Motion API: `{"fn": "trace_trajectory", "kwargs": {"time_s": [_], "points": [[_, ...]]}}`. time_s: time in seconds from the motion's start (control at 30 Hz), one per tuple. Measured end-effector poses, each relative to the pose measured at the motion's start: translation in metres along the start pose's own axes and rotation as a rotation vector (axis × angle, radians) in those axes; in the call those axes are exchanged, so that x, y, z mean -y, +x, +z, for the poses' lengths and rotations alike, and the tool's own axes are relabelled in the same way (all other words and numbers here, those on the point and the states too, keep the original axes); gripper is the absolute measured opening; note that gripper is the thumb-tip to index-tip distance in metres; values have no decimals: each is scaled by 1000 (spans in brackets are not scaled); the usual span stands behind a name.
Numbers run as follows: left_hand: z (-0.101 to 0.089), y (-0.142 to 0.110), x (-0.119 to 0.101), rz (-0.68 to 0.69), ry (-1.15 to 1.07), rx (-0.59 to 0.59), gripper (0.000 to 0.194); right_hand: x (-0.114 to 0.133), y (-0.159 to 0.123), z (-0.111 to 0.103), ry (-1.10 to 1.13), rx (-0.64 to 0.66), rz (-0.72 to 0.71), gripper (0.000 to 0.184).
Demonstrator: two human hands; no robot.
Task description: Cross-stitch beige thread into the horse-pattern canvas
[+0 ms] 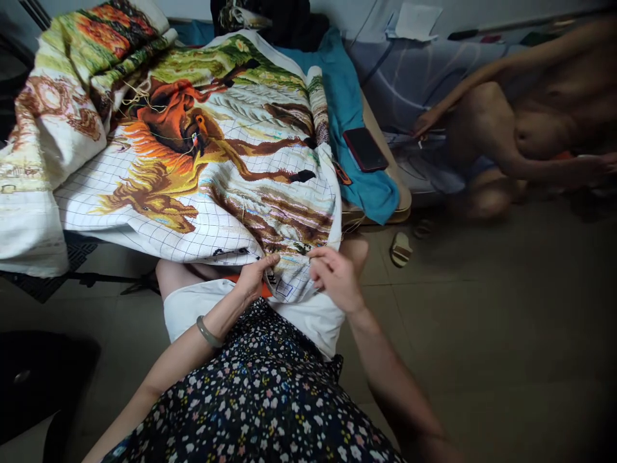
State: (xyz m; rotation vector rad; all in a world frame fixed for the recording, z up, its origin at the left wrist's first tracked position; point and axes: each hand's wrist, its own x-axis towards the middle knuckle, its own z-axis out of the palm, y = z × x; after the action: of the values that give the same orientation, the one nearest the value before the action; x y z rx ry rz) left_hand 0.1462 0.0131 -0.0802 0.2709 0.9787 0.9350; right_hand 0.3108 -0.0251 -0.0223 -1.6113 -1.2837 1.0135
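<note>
A large cross-stitch cloth with orange horses and a printed grid lies spread over my lap and a low bench. My left hand pinches the cloth's near edge from below, thumb on top. Just to the right, my right hand has its fingers closed on the same edge. Any needle or thread in those fingers is too small to make out. A green bangle sits on my left wrist.
A dark phone lies on a teal cloth right of the embroidery. Another person sits on the floor at the right. A sandal rests on the tiled floor. A black object sits at the lower left.
</note>
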Motion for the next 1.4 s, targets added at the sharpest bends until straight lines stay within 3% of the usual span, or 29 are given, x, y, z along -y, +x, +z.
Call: {"fn": "trace_trajectory", "kwargs": {"time_s": [0.1, 0.2, 0.57, 0.73, 0.97, 1.4], "points": [[-1, 1, 0, -11, 26, -30, 23, -10, -2, 27, -71, 72, -41, 22], [-1, 2, 1, -7, 29, -61, 23, -14, -1, 39, -135, 66, -73, 21], [1, 2, 0, 2, 3, -52, 21, -10, 3, 39, -240, 52, -118, 21], [3, -1, 0, 7, -3, -62, 21, -5, 1, 46, -361, -34, -139, 17], [4, 1, -2, -41, 53, -55, 27, -16, -7, 64, -31, -29, 33, 12], [4, 6, -1, 18, 90, -145, 23, -25, -8, 74, 108, -98, 57, 14]]}}
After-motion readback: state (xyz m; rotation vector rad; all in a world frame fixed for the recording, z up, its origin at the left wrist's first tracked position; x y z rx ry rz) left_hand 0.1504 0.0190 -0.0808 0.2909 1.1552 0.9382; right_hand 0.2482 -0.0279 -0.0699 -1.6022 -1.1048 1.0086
